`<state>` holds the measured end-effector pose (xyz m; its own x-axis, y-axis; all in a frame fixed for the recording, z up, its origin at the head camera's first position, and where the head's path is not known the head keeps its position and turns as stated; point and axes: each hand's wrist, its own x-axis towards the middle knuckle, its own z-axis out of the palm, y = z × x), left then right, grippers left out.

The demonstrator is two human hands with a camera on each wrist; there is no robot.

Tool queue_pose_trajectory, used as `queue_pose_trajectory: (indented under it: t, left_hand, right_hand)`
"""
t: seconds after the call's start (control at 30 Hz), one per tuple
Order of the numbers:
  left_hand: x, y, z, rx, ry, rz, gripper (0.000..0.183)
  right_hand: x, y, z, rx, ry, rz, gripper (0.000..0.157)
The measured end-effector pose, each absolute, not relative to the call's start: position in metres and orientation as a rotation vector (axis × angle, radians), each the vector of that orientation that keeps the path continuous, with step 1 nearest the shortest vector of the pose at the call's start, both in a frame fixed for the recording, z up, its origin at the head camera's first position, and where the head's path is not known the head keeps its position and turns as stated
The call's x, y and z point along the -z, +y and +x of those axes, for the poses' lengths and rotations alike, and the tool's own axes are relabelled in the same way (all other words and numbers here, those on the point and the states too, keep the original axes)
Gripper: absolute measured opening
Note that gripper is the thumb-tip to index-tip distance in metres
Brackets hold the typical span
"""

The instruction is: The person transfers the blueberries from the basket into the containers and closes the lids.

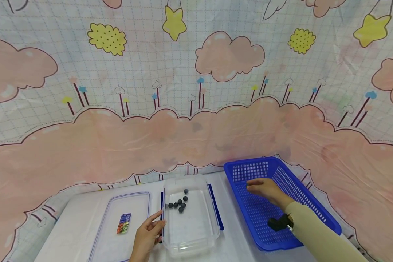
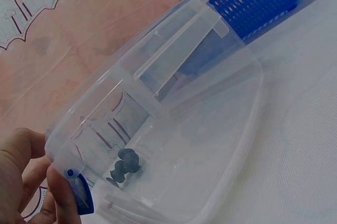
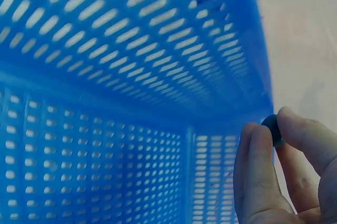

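My left hand (image 1: 146, 234) grips the left side of a clear plastic box (image 1: 193, 233), its fingers beside a blue latch (image 2: 80, 192). Inside the box, several small dark balls (image 1: 180, 202) lie toward the far left. Over the blue perforated basket (image 1: 250, 222), my right hand (image 1: 265, 188) is raised, palm hidden from the head view. The right wrist view reveals one small dark ball (image 3: 272, 129) pinched between its thumb and fingertips. That ball overlaps the basket's edge in this view.
A clear lid with a blue border (image 1: 99, 242) and a colourful label (image 1: 124, 223) lies left of the box on the white tabletop (image 1: 63, 225). Behind the table hangs a patterned cloth (image 1: 170, 140). A black device (image 1: 279, 222) is worn on the right wrist.
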<state>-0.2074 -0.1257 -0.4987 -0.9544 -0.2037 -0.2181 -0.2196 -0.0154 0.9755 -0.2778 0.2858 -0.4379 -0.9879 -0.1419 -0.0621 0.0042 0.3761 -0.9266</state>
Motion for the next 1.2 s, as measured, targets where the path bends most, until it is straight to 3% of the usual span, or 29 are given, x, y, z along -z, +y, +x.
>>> queue_pose_trajectory:
  t: [0.83, 1.2]
  left_hand:
    - [0.493, -0.128, -0.211, -2.182, 2.176, -0.495, 0.047]
    - [0.493, -0.128, -0.211, -2.168, 2.177, -0.502, 0.047]
  right_hand:
    - [0.422, 0.247, -0.27, 1.727, 2.455, -0.235, 0.045]
    - [0.421, 0.217, -0.268, 1.739, 2.394, -0.295, 0.038]
